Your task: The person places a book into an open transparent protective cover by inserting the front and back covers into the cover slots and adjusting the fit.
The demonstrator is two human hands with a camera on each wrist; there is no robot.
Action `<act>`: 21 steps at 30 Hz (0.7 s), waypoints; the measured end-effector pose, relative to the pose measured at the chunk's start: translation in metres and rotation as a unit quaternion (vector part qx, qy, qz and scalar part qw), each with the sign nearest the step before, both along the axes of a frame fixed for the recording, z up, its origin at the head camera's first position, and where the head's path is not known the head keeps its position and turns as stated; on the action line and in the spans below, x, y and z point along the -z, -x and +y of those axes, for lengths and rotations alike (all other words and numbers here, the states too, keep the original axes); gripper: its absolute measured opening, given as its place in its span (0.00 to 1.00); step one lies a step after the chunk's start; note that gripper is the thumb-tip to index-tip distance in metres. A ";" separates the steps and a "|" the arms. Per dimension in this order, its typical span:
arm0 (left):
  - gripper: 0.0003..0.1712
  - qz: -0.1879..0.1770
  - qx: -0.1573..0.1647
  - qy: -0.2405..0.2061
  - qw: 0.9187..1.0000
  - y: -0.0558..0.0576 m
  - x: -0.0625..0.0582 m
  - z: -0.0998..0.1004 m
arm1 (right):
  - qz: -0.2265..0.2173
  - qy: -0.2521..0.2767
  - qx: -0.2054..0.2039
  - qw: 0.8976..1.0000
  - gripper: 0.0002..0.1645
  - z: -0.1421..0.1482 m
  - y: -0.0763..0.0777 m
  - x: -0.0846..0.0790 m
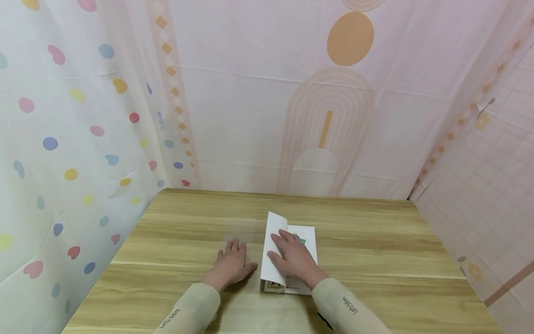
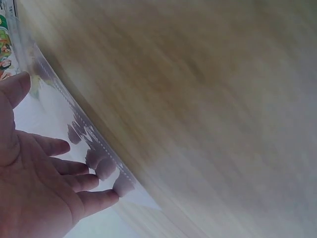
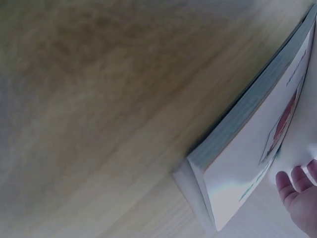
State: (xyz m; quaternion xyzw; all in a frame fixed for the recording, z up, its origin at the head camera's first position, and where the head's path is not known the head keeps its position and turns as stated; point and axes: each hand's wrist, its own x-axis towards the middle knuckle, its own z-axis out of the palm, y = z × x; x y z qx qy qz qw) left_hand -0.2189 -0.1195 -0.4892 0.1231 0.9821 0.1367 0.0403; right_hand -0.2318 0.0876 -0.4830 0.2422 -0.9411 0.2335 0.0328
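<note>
A thick book [image 1: 306,283] lies on the wooden table in front of me, with a small coloured picture on its white front. Its white flap or cover [image 1: 273,232] stands partly folded over to the left. My right hand [image 1: 294,257] rests on that flap, fingers spread. To the left, my left hand [image 1: 231,264] lies palm down with its fingers extended, on or just over a clear plastic sheet [image 2: 94,129]. The sheet mirrors the fingertips in the left wrist view. In the right wrist view, the book's page edges [image 3: 237,111] and the right fingers [image 3: 292,186] show.
The wood-grain table [image 1: 375,241] spreads around the book on every side. Patterned curtains [image 1: 242,116] hang behind it and along both sides. A colourful printed surface [image 2: 5,49] shows at the upper left of the left wrist view.
</note>
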 end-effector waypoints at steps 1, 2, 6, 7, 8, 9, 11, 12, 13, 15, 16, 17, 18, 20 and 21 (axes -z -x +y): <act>0.42 -0.003 -0.001 0.001 1.000 0.000 0.000 0.000 | -0.002 0.004 -0.002 1.000 0.35 0.000 0.000 0.000; 0.43 -0.004 -0.001 0.003 1.000 0.000 -0.001 0.000 | -0.008 0.008 -0.003 1.000 0.35 0.000 0.001 0.001; 0.43 -0.008 -0.009 0.004 1.000 0.000 -0.001 0.000 | -0.024 0.013 -0.007 1.000 0.37 -0.001 0.001 0.003; 0.43 -0.008 -0.010 0.004 1.000 -0.001 -0.001 -0.001 | -0.025 0.009 -0.007 1.000 0.37 -0.002 0.001 0.004; 0.44 -0.007 -0.012 0.004 1.000 -0.002 0.000 -0.002 | -0.026 0.005 -0.007 1.000 0.37 -0.003 0.001 0.005; 0.44 -0.007 -0.013 0.002 1.000 -0.002 0.000 -0.002 | -0.024 0.000 -0.007 1.000 0.37 -0.004 0.001 0.005; 0.44 -0.005 -0.016 0.002 1.000 -0.003 0.000 -0.004 | -0.018 -0.011 -0.007 1.000 0.37 -0.006 0.000 0.006; 0.44 -0.003 -0.017 0.000 1.000 -0.004 0.000 -0.004 | -0.013 -0.015 -0.008 1.000 0.37 -0.007 0.000 0.006; 0.45 -0.001 -0.018 -0.002 1.000 -0.004 -0.001 -0.005 | -0.009 -0.018 -0.010 1.000 0.37 -0.008 0.000 0.006; 0.45 0.001 -0.021 -0.005 1.000 -0.005 -0.001 -0.006 | -0.001 -0.024 -0.014 1.000 0.37 -0.011 0.000 0.006; 0.45 0.002 -0.023 -0.005 1.000 -0.005 -0.002 -0.006 | 0.001 -0.027 -0.015 1.000 0.37 -0.012 -0.001 0.006; 0.45 0.001 -0.023 -0.004 1.000 -0.005 -0.002 -0.007 | 0.004 -0.031 -0.016 0.999 0.36 -0.013 -0.001 0.006; 0.45 0.002 -0.023 -0.004 1.000 -0.005 -0.002 -0.007 | 0.005 -0.035 -0.016 0.999 0.36 -0.014 -0.001 0.006; 0.45 0.000 -0.022 -0.001 1.000 -0.005 -0.001 -0.008 | 0.008 -0.042 -0.016 0.999 0.36 -0.016 -0.001 0.006; 0.45 -0.001 -0.021 0.001 1.000 -0.005 -0.001 -0.008 | 0.010 -0.045 -0.016 0.999 0.36 -0.017 -0.001 0.006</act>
